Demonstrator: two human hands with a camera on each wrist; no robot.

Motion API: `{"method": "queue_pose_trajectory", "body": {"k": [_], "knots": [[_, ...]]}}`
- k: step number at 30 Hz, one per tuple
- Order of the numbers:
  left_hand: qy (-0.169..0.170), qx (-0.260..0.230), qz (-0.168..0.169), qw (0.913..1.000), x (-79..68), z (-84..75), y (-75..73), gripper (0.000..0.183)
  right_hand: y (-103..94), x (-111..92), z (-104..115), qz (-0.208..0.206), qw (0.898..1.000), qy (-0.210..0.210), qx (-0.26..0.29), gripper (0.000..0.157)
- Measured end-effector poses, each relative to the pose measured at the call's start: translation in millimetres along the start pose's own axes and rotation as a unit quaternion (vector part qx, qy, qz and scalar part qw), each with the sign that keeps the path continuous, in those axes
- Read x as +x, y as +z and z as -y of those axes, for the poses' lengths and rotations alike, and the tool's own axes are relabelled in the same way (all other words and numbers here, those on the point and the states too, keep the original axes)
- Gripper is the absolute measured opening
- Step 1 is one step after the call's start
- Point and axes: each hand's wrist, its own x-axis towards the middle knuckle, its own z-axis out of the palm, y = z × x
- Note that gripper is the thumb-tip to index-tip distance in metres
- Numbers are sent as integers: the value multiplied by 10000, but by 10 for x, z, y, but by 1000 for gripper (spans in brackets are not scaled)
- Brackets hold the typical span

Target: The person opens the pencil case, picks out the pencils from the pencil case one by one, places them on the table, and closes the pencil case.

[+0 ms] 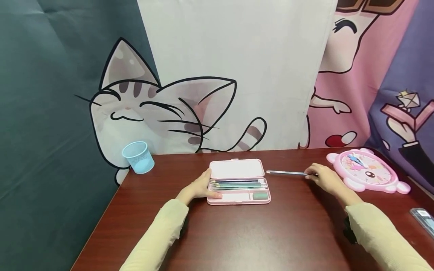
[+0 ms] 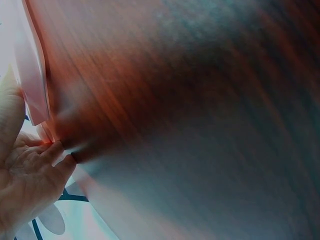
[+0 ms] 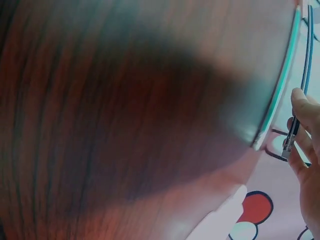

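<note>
An open pink pencil case [image 1: 239, 201] lies on the brown table, its white-lined lid [image 1: 236, 168] folded back. Several pencils [image 1: 237, 184] and a green eraser [image 1: 260, 195] are inside. My left hand [image 1: 200, 186] holds the case at its left side, thumb over the rim and fingers along the edge; in the left wrist view the hand [image 2: 32, 170] shows beside the pink case edge [image 2: 32, 75]. To the right of the case, my right hand [image 1: 322, 177] pinches a dark pencil [image 3: 305, 65] near its end. A green pencil [image 3: 280, 85] lies on the table beside it.
A light blue cup [image 1: 139, 158] stands at the table's back left edge. On the right lies a pink animal-shaped clock [image 1: 369, 171], with a grey flat packet [image 1: 424, 220] nearer me. A cartoon-printed curtain [image 1: 254, 75] hangs behind the table [image 1: 254, 237].
</note>
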Motion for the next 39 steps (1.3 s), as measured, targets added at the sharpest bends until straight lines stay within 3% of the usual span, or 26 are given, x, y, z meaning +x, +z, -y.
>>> {"method": "queue_pose_trajectory", "body": {"k": [6,15,25,30,39], "knots": [[-51,20,103,9999,17,-17,16,114,28,-53,-73,380,9989,-35,-272,13],[177,-37,135,9997,5,-53,-7,118,35,-38,-100,211,9988,-75,-446,15],[-5,53,78,10000,4,-55,-23,113,79,24,-76,313,9985,312,-322,14],[-22,36,30,10000,2,-46,-40,113,166,168,111,327,9990,308,-57,16],[-30,35,12,10000,3,-39,-26,113,456,521,798,723,9941,-468,665,9]]}}
